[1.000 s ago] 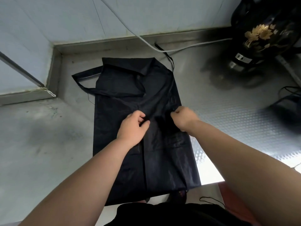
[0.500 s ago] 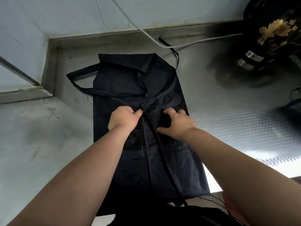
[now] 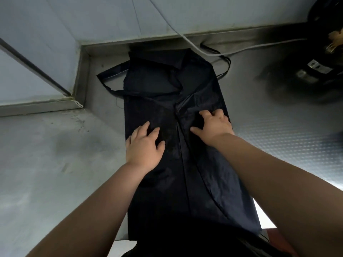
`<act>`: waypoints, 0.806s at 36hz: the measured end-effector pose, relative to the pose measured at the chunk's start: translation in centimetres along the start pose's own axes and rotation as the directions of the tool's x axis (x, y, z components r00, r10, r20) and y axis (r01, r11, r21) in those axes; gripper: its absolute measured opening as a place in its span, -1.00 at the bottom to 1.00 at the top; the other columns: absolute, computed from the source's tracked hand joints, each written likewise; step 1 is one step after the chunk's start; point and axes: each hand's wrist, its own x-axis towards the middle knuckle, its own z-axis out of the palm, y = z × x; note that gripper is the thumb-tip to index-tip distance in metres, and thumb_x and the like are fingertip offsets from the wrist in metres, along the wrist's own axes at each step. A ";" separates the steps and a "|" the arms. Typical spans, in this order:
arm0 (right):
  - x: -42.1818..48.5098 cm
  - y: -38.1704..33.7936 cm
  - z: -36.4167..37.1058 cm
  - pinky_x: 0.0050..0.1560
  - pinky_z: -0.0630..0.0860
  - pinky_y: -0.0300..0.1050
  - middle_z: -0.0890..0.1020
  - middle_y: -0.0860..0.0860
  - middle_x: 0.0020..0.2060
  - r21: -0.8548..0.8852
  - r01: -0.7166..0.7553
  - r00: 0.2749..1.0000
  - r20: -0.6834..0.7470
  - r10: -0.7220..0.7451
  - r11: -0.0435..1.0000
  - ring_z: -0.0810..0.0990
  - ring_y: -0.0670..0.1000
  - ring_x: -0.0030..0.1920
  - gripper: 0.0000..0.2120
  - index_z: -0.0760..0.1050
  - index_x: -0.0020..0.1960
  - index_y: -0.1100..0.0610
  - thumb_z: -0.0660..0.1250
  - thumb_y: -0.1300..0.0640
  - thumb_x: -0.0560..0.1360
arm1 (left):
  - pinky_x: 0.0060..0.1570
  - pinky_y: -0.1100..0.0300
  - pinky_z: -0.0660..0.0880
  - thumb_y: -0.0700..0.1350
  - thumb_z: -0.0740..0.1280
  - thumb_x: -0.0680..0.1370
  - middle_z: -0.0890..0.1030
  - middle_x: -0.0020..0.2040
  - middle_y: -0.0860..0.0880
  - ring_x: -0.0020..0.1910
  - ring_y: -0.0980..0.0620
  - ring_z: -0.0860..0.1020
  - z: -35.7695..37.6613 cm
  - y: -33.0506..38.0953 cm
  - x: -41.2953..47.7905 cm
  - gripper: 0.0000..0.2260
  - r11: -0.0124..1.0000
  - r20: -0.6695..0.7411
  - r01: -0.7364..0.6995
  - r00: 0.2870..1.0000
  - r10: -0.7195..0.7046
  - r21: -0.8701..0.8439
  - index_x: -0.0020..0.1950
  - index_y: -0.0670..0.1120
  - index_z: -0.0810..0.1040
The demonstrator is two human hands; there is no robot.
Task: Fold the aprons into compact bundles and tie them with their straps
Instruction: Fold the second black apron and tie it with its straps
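Two flat hands on smooth dark apron [image 3: 194, 173]

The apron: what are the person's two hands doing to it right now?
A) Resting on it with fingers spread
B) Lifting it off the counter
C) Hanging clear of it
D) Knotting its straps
A: the left hand and the right hand both lie palm-down, fingers spread, on the dark apron, which is spread out on the metal counter.
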 end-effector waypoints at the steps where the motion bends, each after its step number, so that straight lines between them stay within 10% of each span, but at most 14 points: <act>1: -0.2 0.0 0.0 0.38 0.23 0.06 0.18 0.17 0.40 -0.027 0.048 0.999 0.025 -0.047 0.998 0.25 0.22 0.37 -0.35 0.13 0.49 -0.04 0.25 -0.22 0.50 | 0.48 -0.08 -0.01 0.19 0.11 0.59 -0.06 0.56 -0.02 0.53 -0.06 -0.08 0.2 -0.3 -0.3 -0.46 1.000 0.077 0.011 0.997 -0.013 0.029 0.53 0.11 0.07; 8: -1.1 0.9 -0.4 0.45 0.01 0.09 -0.22 0.10 0.52 -0.267 0.243 0.937 0.314 -0.154 0.932 -0.03 0.17 0.51 -0.18 -0.16 0.52 -0.19 0.30 -0.19 0.48 | 0.42 -0.12 -0.33 0.34 -0.02 0.54 -0.48 0.46 -0.01 0.45 -0.04 -0.43 1.1 -1.1 0.2 -0.30 0.994 0.261 -0.028 0.965 0.000 0.103 0.50 0.14 -0.34; 16: 2.2 -0.3 -1.4 0.45 0.07 0.10 -0.14 0.12 0.53 -0.282 0.097 0.995 0.041 -0.089 0.954 0.04 0.24 0.48 -0.24 -0.11 0.53 -0.16 0.24 -0.24 0.50 | 0.42 -0.16 -0.31 0.36 -0.07 0.53 -0.41 0.50 -0.03 0.47 -0.07 -0.39 -0.7 -1.2 5.6 -0.33 0.984 0.213 -0.053 0.977 0.016 0.168 0.51 0.14 -0.30; 22: 0.4 -1.3 -0.6 0.44 0.00 0.17 0.02 0.11 0.52 -0.379 0.192 0.976 -0.021 -0.216 0.905 0.06 0.21 0.48 -0.41 0.07 0.51 -0.10 0.16 -0.18 0.56 | 0.42 -0.06 0.02 0.22 0.06 0.59 -0.01 0.54 -0.07 0.47 -0.13 0.03 -0.8 -0.5 4.7 -0.45 0.974 -0.134 -0.109 0.982 0.137 0.197 0.54 0.08 0.05; 29: -3.8 2.8 1.5 0.48 -0.03 0.05 -0.06 0.09 0.54 -0.287 0.201 0.976 0.141 -0.166 0.937 0.07 0.18 0.49 -0.45 -0.03 0.53 -0.11 0.02 -0.18 0.60 | 0.17 -0.07 0.43 -0.14 0.29 0.56 0.46 0.33 -0.12 0.22 -0.18 0.44 2.1 -1.1 -1.5 -0.67 0.977 -0.196 -0.208 0.961 0.196 -0.040 0.33 -0.08 0.50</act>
